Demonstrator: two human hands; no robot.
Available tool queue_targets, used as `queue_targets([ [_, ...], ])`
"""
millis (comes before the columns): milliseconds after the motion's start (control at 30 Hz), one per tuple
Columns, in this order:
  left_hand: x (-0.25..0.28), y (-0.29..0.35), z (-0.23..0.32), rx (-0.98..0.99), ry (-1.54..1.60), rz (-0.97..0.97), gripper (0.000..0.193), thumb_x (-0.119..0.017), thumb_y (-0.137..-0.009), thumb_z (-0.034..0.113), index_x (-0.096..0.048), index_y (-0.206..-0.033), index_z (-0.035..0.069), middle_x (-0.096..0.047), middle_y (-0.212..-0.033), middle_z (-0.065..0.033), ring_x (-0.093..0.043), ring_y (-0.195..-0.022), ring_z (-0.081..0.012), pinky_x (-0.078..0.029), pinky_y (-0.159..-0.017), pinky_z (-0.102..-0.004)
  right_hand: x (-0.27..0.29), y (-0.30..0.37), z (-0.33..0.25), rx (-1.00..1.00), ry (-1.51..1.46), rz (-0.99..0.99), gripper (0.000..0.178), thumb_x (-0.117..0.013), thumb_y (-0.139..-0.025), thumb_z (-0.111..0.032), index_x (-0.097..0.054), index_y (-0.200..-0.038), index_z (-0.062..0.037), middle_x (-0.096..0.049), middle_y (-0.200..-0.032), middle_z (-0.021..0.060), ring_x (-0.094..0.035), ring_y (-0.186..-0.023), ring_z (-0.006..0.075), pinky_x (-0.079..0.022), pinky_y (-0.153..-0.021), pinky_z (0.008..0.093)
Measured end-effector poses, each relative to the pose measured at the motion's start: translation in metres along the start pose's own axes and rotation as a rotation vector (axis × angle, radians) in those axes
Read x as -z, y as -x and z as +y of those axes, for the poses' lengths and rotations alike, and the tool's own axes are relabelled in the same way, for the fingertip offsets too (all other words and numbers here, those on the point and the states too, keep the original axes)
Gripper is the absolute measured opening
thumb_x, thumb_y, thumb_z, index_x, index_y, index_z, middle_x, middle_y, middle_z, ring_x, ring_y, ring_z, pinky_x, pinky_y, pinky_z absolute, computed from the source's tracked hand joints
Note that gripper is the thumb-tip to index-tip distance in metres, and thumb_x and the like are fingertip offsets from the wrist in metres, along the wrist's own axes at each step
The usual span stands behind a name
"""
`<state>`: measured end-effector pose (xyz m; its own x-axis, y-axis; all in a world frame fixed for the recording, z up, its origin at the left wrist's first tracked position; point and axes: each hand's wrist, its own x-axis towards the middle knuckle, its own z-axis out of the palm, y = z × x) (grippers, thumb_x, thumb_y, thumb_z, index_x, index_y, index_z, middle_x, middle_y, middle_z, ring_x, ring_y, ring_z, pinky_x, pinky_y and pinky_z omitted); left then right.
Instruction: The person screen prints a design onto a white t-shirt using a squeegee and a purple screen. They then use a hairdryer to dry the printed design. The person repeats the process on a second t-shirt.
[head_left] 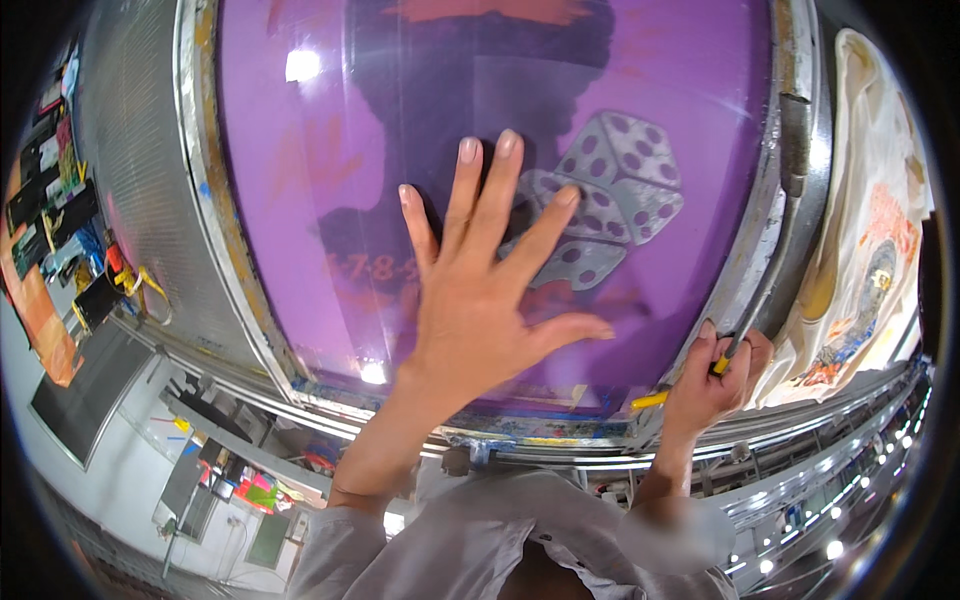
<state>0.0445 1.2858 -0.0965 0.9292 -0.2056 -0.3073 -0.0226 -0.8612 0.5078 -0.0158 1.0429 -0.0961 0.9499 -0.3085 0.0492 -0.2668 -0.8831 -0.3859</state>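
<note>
My left hand [478,275] is spread over the purple mesh [660,300] of a screen-printing frame [745,270], its fingers apart and nothing in them. Whether the palm presses on the mesh or hovers just above it, I cannot tell. Grey dice artwork [625,175] shows beside the index finger, and a dark shape with faint orange marks lies around the hand. At the frame's lower right corner, my right hand [705,385] is closed around a slim yellow-and-black tool [650,401]. Its kind is hidden by the fingers.
A thin grey rod or hose [778,265] runs along the frame's right side up to a metal cylinder [795,150]. Right of it hangs a stained pale cloth [855,230]. A grey metal surface [130,160] lies to the left, with dark clutter and tools [70,225] beyond.
</note>
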Motion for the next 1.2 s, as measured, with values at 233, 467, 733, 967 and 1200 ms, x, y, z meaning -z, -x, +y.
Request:
queue_targets([
  [233,0.002,0.061,-0.01,0.096,0.005,-0.024,0.093,-0.062,-0.064,0.082,-0.057,-0.142,0.031,-0.016,-0.164,-0.024,-0.003,-0.15,-0.0516,0.007,-0.102,-0.0817,-0.004,-0.001,-0.002,-0.005,0.011,0.038,0.029,-0.07,-0.081,0.0,-0.043,-0.071,-0.0003,-0.056,-0.098,0.009,-0.051,-0.075,0.021,-0.042,-0.063,0.0354],
  [467,-0.013,0.058,-0.011,0.139,-0.114,-0.058,0.097,-0.066,-0.059,0.082,-0.048,-0.146,0.044,-0.011,-0.165,-0.0233,0.002,-0.149,-0.0532,0.01,-0.099,-0.0836,-0.006,0.001,0.001,-0.004,0.047,0.073,0.025,-0.07,-0.084,-0.003,-0.047,-0.074,0.0027,-0.054,-0.095,0.0094,-0.048,-0.074,0.02,-0.041,-0.063,0.0344],
  [733,-0.01,0.082,-0.049,-0.082,0.058,0.153,0.068,-0.067,-0.084,0.058,-0.066,-0.131,0.009,-0.037,-0.156,-0.0234,-0.019,-0.15,-0.047,0.007,-0.116,-0.0656,-0.008,-0.001,-0.003,-0.019,0.063,0.109,0.023,-0.072,-0.085,-0.008,-0.055,-0.081,0.0063,-0.053,-0.089,0.0076,-0.049,-0.072,0.019,-0.042,-0.063,0.0338],
  [967,-0.015,0.093,-0.015,-0.016,-0.094,0.063,0.078,-0.056,-0.083,0.075,-0.059,-0.14,0.022,-0.023,-0.162,-0.025,-0.004,-0.15,-0.0537,0.005,-0.112,-0.0718,-0.011,0.0,0.0,-0.041,0.018,0.122,0.021,-0.073,-0.085,-0.01,-0.059,-0.086,0.0055,-0.052,-0.087,0.006,-0.049,-0.071,0.0172,-0.043,-0.064,0.0325],
  [1200,-0.027,0.082,0.001,0.05,-0.218,-0.109,0.1,-0.047,-0.073,0.089,-0.041,-0.154,0.03,-0.008,-0.165,-0.0248,0.004,-0.148,-0.0556,0.009,-0.1,-0.0831,-0.01,0.0,0.001,-0.024,0.038,0.142,0.021,-0.074,-0.084,-0.011,-0.059,-0.083,0.0039,-0.054,-0.087,0.0066,-0.051,-0.072,0.0177,-0.044,-0.065,0.0336],
])
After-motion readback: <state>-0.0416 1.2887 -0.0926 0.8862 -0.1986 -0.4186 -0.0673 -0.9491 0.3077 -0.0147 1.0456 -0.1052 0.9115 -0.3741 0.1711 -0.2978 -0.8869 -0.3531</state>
